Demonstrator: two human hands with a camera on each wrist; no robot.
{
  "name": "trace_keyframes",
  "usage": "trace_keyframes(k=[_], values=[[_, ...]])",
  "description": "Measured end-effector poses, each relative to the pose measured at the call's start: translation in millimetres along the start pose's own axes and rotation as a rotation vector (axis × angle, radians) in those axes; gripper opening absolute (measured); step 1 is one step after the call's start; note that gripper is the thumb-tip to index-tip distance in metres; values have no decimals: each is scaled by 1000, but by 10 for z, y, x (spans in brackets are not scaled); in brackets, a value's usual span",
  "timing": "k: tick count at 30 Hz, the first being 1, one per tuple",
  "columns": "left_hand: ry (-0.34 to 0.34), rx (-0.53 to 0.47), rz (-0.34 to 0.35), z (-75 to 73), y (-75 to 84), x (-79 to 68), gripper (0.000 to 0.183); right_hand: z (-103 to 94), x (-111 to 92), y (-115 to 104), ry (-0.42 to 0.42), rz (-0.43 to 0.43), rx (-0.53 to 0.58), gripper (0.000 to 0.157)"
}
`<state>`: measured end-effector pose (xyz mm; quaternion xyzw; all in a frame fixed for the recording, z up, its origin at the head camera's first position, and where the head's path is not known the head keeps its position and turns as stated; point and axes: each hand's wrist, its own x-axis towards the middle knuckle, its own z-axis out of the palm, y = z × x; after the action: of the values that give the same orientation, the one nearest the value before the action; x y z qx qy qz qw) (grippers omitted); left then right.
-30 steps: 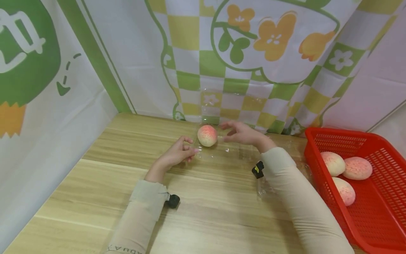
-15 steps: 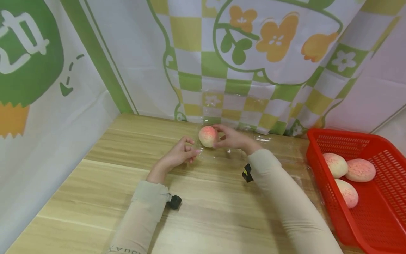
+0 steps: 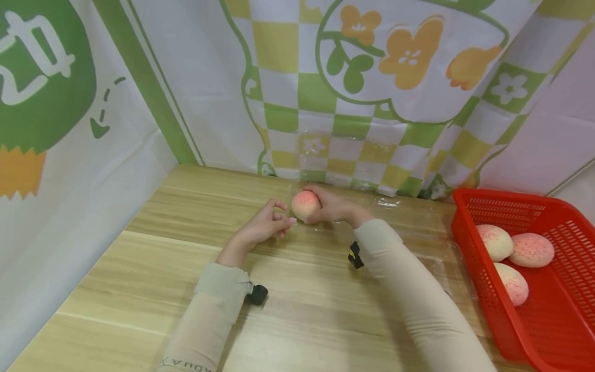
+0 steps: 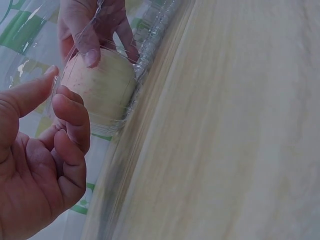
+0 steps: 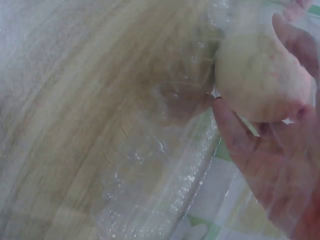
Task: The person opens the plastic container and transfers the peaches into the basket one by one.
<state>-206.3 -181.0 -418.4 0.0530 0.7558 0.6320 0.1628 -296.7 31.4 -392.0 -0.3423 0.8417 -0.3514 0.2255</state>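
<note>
A pale yellow and pink peach (image 3: 304,205) sits at the left end of a clear plastic clamshell box (image 4: 152,45). My right hand (image 3: 330,205) holds this peach from its right side, fingers over the far side and thumb on the near side. In the right wrist view, the clear plastic (image 5: 150,170) stretches out beside the peach. My left hand (image 3: 262,225) is at the box's left end, its fingers loosely bent and thumb apart from the index finger. Its fingertips are right at the clear wall in the left wrist view.
A red perforated basket (image 3: 509,315) on the right holds three more peaches (image 3: 532,250). More clear plastic (image 3: 437,266) lies on the wooden table (image 3: 297,310) beside it. A patterned curtain (image 3: 316,93) hangs right behind the box.
My right hand has moved left from beside the peach and closed its fingers round it. The peach has shifted slightly. My left hand has stayed nearly still.
</note>
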Motion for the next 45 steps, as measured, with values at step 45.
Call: trace_keyframes(k=[45], values=[[-15,-34,1,60,3,23,48,-167,-254,42,63,13,101,77]])
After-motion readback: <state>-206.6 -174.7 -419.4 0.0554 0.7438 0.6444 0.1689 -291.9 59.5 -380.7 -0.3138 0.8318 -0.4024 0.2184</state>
